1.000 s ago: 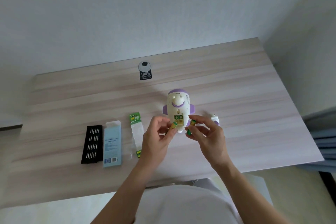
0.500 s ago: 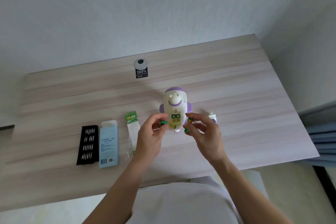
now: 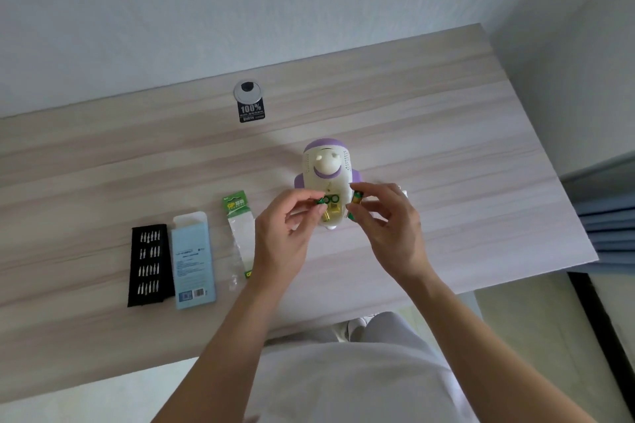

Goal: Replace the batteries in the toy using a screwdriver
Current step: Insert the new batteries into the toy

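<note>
1. A pale wood-grain table (image 3: pixel 446 113) stands against a plain white wall (image 3: pixel 240 10). Its right end stops just short of a second white wall, so it sits in a corner.
2. At the far edge of the table is a round silver cable grommet (image 3: pixel 247 92), with a small black label (image 3: pixel 252 112) reading "100%" just in front of it.
3. The toy (image 3: pixel 326 175), a white and purple figure with a smiling face, lies on its back near the middle of the table. Its battery compartment (image 3: pixel 332 204) is open and faces up.
4. The left hand (image 3: pixel 281 237) pinches a green battery (image 3: pixel 321 204) between thumb and forefinger at the left edge of the compartment.
5. The right hand (image 3: pixel 391 227) has its fingers curled round a green-and-gold battery (image 3: pixel 356 198) just right of the toy. Another green tip shows below it. Whether that is a second battery cannot be told.
6. Left of the hands lie three things in a row:
   - a torn green-topped battery packet (image 3: pixel 238 216)
   - a light blue box (image 3: pixel 192 261)
   - a black tray of screwdriver bits (image 3: pixel 147 264)
7. Blue-grey folds of fabric (image 3: pixel 611 216) hang at the right edge beyond the table, above a light floor (image 3: pixel 515 302).
8. The person's white clothing (image 3: pixel 343 381) fills the near foreground.
</note>
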